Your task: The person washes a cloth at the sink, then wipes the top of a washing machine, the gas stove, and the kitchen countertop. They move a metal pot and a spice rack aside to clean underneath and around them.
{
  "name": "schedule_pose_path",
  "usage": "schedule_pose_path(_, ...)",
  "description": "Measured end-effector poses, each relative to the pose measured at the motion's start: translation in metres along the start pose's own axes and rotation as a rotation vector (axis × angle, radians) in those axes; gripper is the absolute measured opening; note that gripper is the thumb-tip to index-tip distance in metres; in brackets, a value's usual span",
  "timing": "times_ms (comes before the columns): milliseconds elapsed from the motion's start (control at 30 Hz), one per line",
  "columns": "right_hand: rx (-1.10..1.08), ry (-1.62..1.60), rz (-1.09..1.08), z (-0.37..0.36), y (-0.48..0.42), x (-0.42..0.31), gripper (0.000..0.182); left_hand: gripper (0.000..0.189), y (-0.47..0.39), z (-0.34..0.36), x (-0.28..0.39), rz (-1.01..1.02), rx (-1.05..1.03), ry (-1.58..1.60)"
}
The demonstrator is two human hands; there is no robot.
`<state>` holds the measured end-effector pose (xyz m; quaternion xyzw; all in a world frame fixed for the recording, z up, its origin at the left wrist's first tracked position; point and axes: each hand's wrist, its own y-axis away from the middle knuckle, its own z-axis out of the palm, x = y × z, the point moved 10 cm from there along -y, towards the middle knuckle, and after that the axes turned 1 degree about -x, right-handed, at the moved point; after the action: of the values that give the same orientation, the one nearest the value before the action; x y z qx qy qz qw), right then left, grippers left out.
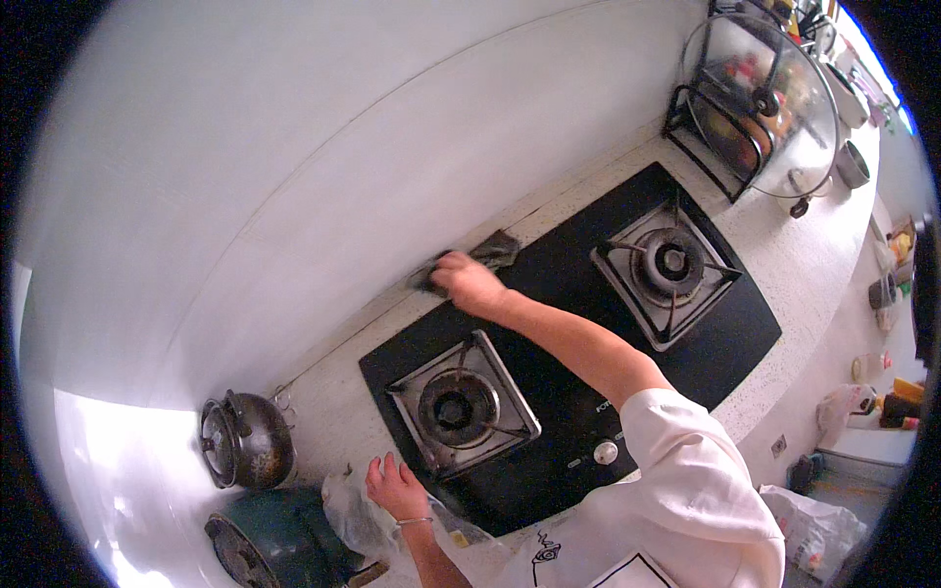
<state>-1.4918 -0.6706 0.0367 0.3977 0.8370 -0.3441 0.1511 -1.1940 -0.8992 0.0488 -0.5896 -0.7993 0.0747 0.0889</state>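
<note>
My right hand (pixel 470 283) reaches across a black two-burner gas hob (pixel 559 294) to its back edge. It is blurred and grips a dark, crumpled cloth (pixel 495 248), which lies along the strip between hob and wall; its material is hard to make out. Near the hob's left corner is my left hand (pixel 397 485), holding nothing, with a bracelet at the wrist. The left burner (pixel 456 408) and the right burner (pixel 672 259) each sit under a square pan support. A white control knob (pixel 605 452) shows at the front; my right arm and shirt cover part of that edge.
A dark lidded pot (pixel 261 441) stands at the left, with a dark green container (pixel 283 533) and a clear plastic bag (pixel 345 507) beside it. Behind the right burner, a black metal rack (pixel 717 151) holds a glass lid (pixel 805 140). The white wall (pixel 353 176) rises behind.
</note>
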Motion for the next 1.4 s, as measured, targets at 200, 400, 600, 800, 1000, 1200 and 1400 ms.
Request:
schedule_pose_path(200,-0.458,-0.1,-0.214,0.088,-0.034,-0.077,0.027,0.025,-0.019,-0.002,0.06,0.204,0.06,0.185)
schedule_pose_path(400,-0.687,0.048,-0.361,0.195,-0.039,-0.081,0.022,0.02,-0.016,0.01,0.078,0.205,-0.021,0.284)
schedule_pose_path(600,-0.825,0.054,-0.396,0.14,-0.028,-0.052,0.02,0.02,-0.013,-0.004,0.067,0.119,0.008,0.3)
schedule_pose_path(800,-0.637,0.068,-0.277,0.064,0.004,0.067,0.028,0.021,-0.023,-0.035,0.095,0.165,0.009,0.345)
schedule_pose_path(1000,-0.665,0.32,-0.006,-0.046,0.037,0.174,0.03,0.021,-0.02,-0.058,0.126,0.212,0.0,0.438)
schedule_pose_path(1200,-0.422,0.591,0.526,-0.142,0.059,0.245,0.014,0.02,0.005,-0.067,0.134,0.253,-0.005,0.437)
schedule_pose_path(1400,-0.391,0.579,0.455,-0.126,0.053,0.207,0.015,0.019,0.018,-0.073,0.159,0.292,-0.036,0.486)
